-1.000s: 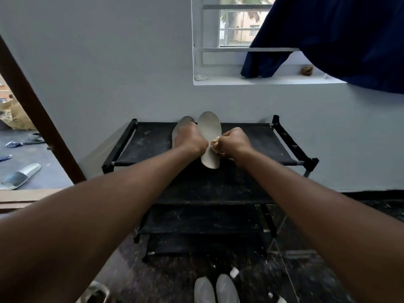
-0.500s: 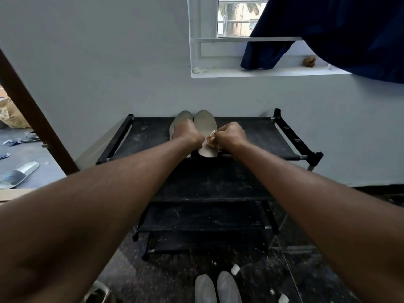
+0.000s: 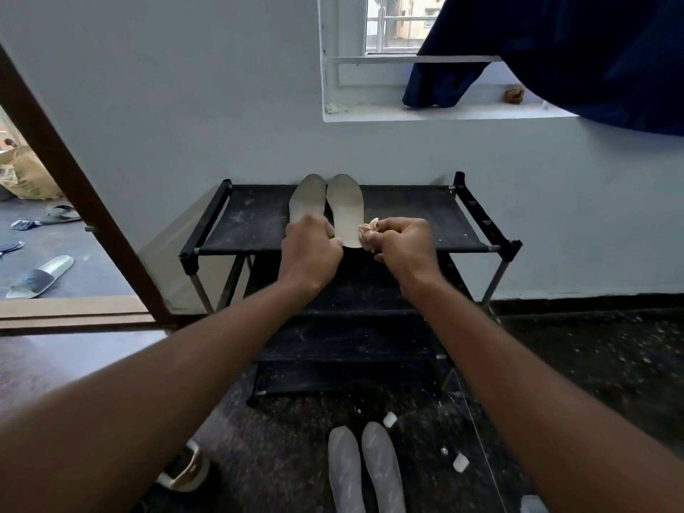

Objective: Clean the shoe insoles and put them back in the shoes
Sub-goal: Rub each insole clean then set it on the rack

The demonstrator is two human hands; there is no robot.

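reach: both extended forward | left hand (image 3: 311, 249): fingers curled, grip unclear | right hand (image 3: 403, 246): pinching cloth (image 3: 368, 228)

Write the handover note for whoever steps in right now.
Left hand: grips the left insole at its heel.
Right hand: grips a crumpled cloth at the right insole heel.
Both insoles lie side by side on the rack top shelf.
Done: wiping under way; how clean, cannot tell.
Left: finish wiping, refit insoles; one shoe shows on the floor.
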